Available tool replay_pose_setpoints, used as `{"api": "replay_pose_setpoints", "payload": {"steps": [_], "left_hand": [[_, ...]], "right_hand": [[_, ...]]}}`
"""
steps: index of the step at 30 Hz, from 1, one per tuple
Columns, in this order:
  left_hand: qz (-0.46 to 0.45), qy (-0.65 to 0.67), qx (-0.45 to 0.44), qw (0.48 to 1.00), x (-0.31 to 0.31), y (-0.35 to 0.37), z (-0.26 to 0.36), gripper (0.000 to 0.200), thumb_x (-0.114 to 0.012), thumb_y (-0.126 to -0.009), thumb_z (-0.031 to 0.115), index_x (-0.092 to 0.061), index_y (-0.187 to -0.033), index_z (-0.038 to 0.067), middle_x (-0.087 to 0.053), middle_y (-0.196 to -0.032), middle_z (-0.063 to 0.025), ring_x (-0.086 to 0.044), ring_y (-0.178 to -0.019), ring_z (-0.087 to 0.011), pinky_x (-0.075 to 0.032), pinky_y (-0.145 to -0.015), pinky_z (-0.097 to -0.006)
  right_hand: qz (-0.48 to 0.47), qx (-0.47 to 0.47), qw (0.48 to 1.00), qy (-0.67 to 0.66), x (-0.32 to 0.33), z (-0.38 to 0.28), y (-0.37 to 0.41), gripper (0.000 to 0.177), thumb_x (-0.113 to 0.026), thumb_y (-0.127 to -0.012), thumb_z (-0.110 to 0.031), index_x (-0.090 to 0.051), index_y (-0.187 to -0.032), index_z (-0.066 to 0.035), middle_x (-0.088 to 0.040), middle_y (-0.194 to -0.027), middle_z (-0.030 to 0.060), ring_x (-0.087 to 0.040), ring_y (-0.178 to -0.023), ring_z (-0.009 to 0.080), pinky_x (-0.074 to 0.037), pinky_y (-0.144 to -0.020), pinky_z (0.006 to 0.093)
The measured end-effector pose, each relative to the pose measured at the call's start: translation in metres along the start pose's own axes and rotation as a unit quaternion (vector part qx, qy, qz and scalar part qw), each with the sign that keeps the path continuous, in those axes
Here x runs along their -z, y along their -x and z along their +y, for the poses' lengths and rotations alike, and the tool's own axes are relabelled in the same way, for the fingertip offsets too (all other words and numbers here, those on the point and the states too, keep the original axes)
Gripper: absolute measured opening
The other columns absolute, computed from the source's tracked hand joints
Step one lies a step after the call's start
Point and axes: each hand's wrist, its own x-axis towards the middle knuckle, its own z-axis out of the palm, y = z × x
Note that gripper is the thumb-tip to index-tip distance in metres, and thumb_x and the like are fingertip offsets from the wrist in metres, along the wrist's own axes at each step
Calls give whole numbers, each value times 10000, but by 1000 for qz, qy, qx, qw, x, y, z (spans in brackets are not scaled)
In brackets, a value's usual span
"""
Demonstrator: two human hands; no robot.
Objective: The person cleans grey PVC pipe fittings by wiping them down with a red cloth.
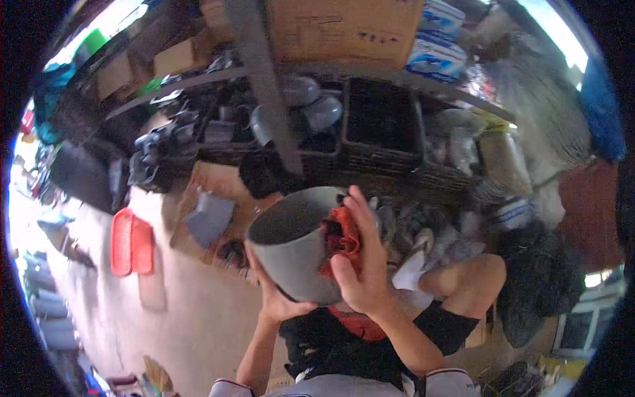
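Observation:
A grey, round, open-topped pot (284,261) is held up in front of my body, its dark inside tilted towards the upper left. My left hand (281,301) grips it from the left and underneath, fingers wrapped round its side. With my right hand (365,274) I hold a crumpled red-orange cloth (346,231) against the pot's right side. The cloth has dark patches, and my thumb presses on it. Another piece of red-orange cloth (360,324) lies on my lap below.
Black crates (383,116) and metal lids or bowls (324,112) fill a shelf ahead, under a large cardboard box (344,30). Red slippers or a red basket (132,243) lie on the floor at left. A flattened carton (192,225) bears a grey cloth (210,218).

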Motion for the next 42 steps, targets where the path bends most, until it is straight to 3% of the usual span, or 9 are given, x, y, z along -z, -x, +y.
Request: {"api": "replay_pose_setpoints", "payload": {"steps": [6, 10, 13, 16, 19, 22, 29, 38, 42], "left_hand": [[52, 1, 180, 982, 48, 65, 16, 1427, -899, -518, 564, -10, -1489, 13, -263, -1488, -174, -332, -1348, -295, -310, -1102, -447], [184, -45, 119, 975, 38, 81, 18, 1476, -914, -564, 477, 228, -1433, 129, -170, -1490, -180, -305, -1342, -305, -306, -1102, -471], [179, -84, 118, 973, 50, 86, 28, 1464, -914, -566, 461, 209, -1444, 128, -60, -1516, -207, -251, -1374, -325, -295, -1106, -480], [190, -480, -2, 856, 65, 59, 86, 1254, -910, -604, 381, -59, -1478, 92, -205, -1493, -222, -295, -1368, -300, -299, -1105, -447], [120, -368, 83, 918, 86, 44, 110, 841, -888, -645, 298, -445, -1307, 29, -448, -1357, -214, -449, -1264, -271, -362, -1052, -409], [121, -322, 311, 886, 106, 28, 121, 573, -861, -682, 233, -589, -1117, -21, -593, -1180, -173, -554, -1122, -230, -415, -977, -358], [179, -147, 197, 953, 130, 54, 75, 510, -767, -837, 276, -571, -1167, -60, -629, -987, -74, -558, -918, -155, -445, -817, -285], [185, -159, 182, 953, 100, 38, 94, 363, -712, -886, 311, -546, -937, -8, -540, -823, 11, -462, -798, -89, -382, -697, -239], [184, -258, 166, 934, 88, 43, 94, 396, -703, -893, 275, -566, -1094, -38, -553, -953, -37, -478, -862, -110, -401, -739, -257]], "right_hand": [[-137, 63, 988, -17, -67, -11, 2, 606, -627, -844, -276, -462, -1379, -45, -388, -1457, 214, -383, -1342, 395, -299, -1108, 453], [-191, 53, 979, -44, -86, 12, 14, 610, -653, -822, -243, -471, -1380, -75, -402, -1444, 207, -390, -1338, 388, -309, -1104, 459], [-190, 57, 980, -35, -94, 11, 18, 620, -675, -808, -298, -487, -1368, -110, -436, -1410, 182, -436, -1266, 402, -316, -1090, 485], [-195, 73, 978, -23, -105, 11, 11, 628, -679, -804, -344, -492, -1364, -131, -459, -1392, 160, -464, -1228, 409, -332, -1072, 501], [-201, 93, 975, -12, -116, 8, 5, 623, -671, -805, -361, -496, -1366, -153, -466, -1387, 158, -471, -1221, 412, -353, -1050, 507], [-207, 104, 972, 26, -120, -3, 5, 615, -678, -803, -332, -505, -1366, -156, -470, -1386, 159, -455, -1249, 383, -355, -1040, 505], [-225, 55, 970, 73, -114, -4, 28, 606, -644, -820, -325, -487, -1383, -168, -437, -1420, 157, -414, -1292, 393, -281, -1086, 526], [-187, -39, 982, -8, -86, 66, 82, 595, -612, -852, -313, -464, -1373, -67, -416, -1410, 200, -382, -1285, 442, -275, -1097, 545], [-173, 76, 982, 25, -95, 27, 55, 619, -625, -842, -388, -471, -1382, -127, -388, -1432, 200, -352, -1315, 446, -278, -1078, 583]]}}
